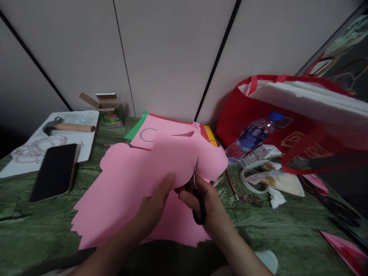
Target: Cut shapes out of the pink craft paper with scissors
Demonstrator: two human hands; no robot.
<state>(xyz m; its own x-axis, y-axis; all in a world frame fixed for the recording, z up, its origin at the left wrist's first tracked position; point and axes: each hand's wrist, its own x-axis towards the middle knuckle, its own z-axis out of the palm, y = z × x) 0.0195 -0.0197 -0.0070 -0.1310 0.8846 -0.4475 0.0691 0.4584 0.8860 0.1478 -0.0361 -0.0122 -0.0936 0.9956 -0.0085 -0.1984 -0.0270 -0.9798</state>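
Note:
My left hand (pixel 155 205) pinches the lower edge of a pink paper sheet (pixel 175 153), thumb on top and the fingers hidden beneath. In my right hand (pixel 208 203) are black-handled scissors (pixel 200 207), their blades meeting the sheet along a curved cut. To the right of the blades a flap of the sheet hangs away from the rest. Under both hands lies a stack of pink paper (pixel 123 191) with jagged lower edges.
Behind lie more coloured sheets and a ring. At left are a phone (pixel 56 172), a hammer (pixel 71 127) on a white board and a small open box (pixel 110 113). On the right stand a red bag (pixel 230 119), a water bottle (pixel 250 138) and a tape roll (pixel 247 184).

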